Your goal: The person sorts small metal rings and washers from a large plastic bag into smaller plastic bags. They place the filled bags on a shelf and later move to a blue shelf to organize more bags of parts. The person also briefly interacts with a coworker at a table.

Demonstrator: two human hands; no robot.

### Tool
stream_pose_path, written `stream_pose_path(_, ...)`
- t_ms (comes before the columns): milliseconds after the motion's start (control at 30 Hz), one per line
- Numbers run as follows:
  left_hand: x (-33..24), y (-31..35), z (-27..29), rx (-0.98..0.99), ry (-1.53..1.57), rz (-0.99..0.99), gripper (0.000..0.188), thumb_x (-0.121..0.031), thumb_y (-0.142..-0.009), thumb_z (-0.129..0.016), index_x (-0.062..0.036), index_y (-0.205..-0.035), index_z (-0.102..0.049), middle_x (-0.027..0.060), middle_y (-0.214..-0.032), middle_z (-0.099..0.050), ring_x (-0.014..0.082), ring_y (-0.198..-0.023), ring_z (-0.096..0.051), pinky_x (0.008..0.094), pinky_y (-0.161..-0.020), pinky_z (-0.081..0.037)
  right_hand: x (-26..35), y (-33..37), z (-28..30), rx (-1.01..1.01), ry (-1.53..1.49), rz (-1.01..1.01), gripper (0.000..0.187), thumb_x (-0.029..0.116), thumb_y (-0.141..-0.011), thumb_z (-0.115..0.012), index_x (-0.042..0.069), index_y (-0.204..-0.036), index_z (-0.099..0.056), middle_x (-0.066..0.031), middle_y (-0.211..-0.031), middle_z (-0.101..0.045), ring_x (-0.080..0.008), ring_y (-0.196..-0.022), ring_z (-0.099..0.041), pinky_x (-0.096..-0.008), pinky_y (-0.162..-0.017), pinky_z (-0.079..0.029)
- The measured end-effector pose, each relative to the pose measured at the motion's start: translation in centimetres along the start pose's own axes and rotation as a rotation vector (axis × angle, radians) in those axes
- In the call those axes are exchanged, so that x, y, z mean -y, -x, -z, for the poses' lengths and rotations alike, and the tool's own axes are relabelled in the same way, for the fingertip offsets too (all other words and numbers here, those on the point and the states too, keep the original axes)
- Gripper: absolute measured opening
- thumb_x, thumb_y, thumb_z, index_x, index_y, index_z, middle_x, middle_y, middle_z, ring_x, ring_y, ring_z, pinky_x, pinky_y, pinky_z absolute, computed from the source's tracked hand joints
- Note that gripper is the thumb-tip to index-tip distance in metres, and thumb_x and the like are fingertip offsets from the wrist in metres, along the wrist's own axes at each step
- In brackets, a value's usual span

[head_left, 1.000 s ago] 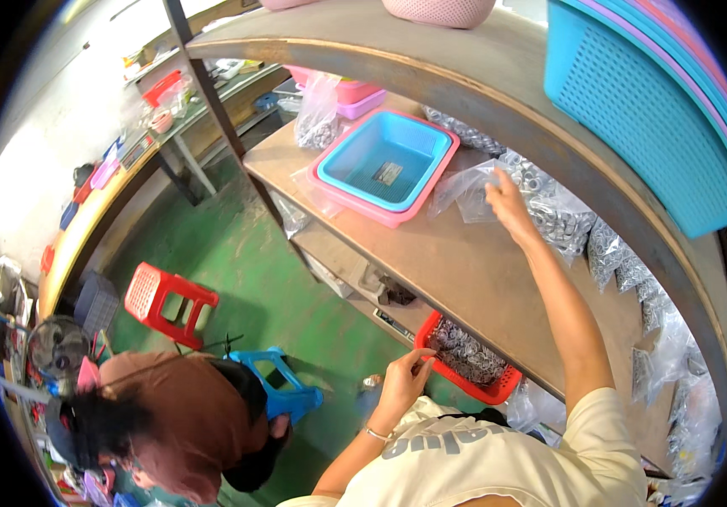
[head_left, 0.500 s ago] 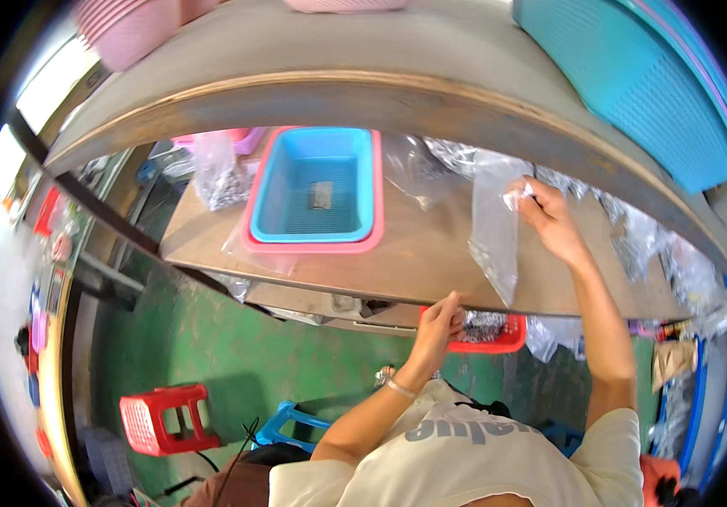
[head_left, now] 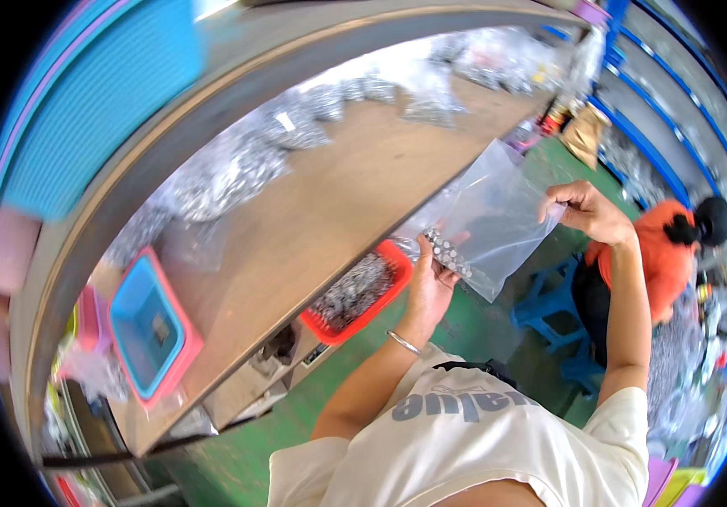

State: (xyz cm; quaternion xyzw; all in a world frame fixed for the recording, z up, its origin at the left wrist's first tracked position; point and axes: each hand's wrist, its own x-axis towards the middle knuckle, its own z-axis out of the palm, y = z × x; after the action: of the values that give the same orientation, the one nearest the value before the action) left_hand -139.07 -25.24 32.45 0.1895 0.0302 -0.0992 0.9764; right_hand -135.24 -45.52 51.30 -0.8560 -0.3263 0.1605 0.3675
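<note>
A clear plastic bag [head_left: 503, 211] is stretched between my two hands, out past the shelf edge. My right hand [head_left: 590, 213] pinches one edge of it. My left hand [head_left: 432, 283], with a bangle on the wrist, cups the bag's lower part, thumb on the near side and fingers partly hidden behind the plastic. Small, round, silvery metal pieces [head_left: 446, 252] lie bunched at that end, over the left palm. Just left of this hand is a red basket [head_left: 400, 272] heaped with shiny metal parts.
Bags of metal parts [head_left: 291, 122] line the back of the wooden shelf [head_left: 355, 190]. A blue basket [head_left: 148, 317] sits inside a pink one on its left end. To the right, a person in orange [head_left: 663, 253] sits near a blue stool [head_left: 549, 304].
My view has swung to the right. The bag, earlier hanging from my right hand over the shelf, is now spread beyond its edge, and my left hand has taken hold of its filled end.
</note>
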Motion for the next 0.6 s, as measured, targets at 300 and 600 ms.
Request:
stream_pose_path(300,9.8,-4.3,-2.8,0.217,-0.16,0.294,0.059,-0.052,-0.088,-0.035,-0.0121,-0.131,-0.033,0.0147,-0.118,-0.051,0.0041,-0.054,-0.03,0.0181,-0.052,-0.029,-6.2,13.4,5.4,-0.098,0.13,-0.26,0.021,0.001,-0.081,-0.048,-0.001,-0.098,-0.061,-0.0114,-0.095,-0.062,-0.0211,-0.088,-0.056,-0.0281,-0.081,-0.042)
stream_pose_path(600,14.8,-5.2,-5.3,0.26,-0.2,0.406,0.059,-0.051,-0.089,-0.032,-0.0112,-0.133,-0.029,0.0171,-0.124,-0.046,0.0045,-0.055,-0.03,0.0182,-0.053,-0.03,-9.5,19.5,6.9,-0.224,0.03,-0.439,0.017,0.003,-0.083,-0.047,-0.004,-0.094,-0.057,-0.0078,-0.081,-0.058,-0.0137,-0.076,-0.052,-0.0253,-0.072,-0.041)
